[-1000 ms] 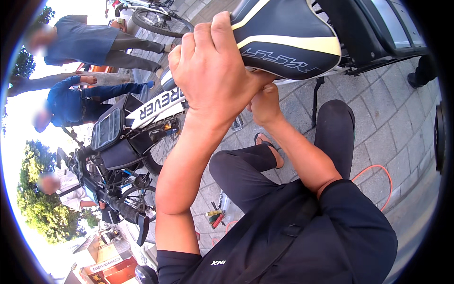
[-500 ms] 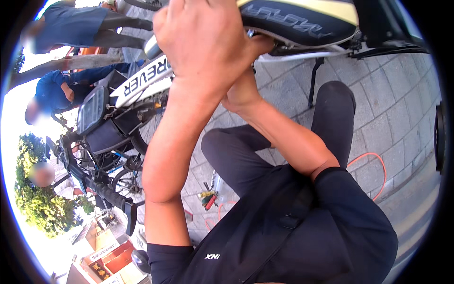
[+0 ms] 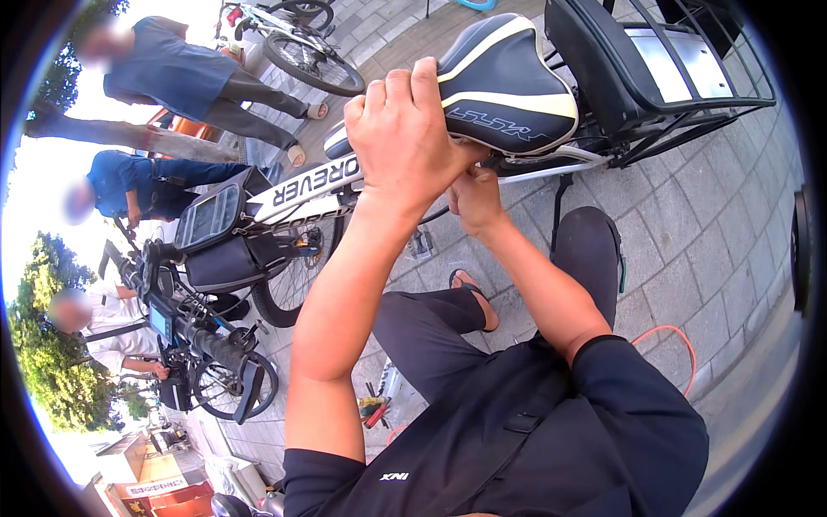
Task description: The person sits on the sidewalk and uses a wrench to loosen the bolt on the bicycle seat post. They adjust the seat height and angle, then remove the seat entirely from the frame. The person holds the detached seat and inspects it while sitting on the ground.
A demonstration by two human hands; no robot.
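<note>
My left hand (image 3: 405, 138) is wrapped over the front part of a black-and-cream bicycle saddle (image 3: 508, 65), fingers on top and thumb tucked beneath its edge. Just below it, my right hand (image 3: 472, 200) has its fingers curled under the saddle; whatever it grips there is hidden. The saddle sits above a white bicycle frame (image 3: 267, 207), which carries a black bag (image 3: 226, 269) toward the handlebar end. Behind the saddle is a black rear rack with a basket (image 3: 603, 73).
Three people (image 3: 164, 69) stand at the left, one beside another bicycle (image 3: 224, 388). A bicycle (image 3: 314, 65) is parked at the top. Tools (image 3: 373, 412) and an orange hose (image 3: 689, 353) lie on the paving by my legs (image 3: 586, 250). A kickstand (image 3: 558, 211) reaches down from the frame.
My view swung up, then back, so the saddle and rear basket show more fully now. My left hand stays on the saddle; my right hand has shifted slightly beneath it.
</note>
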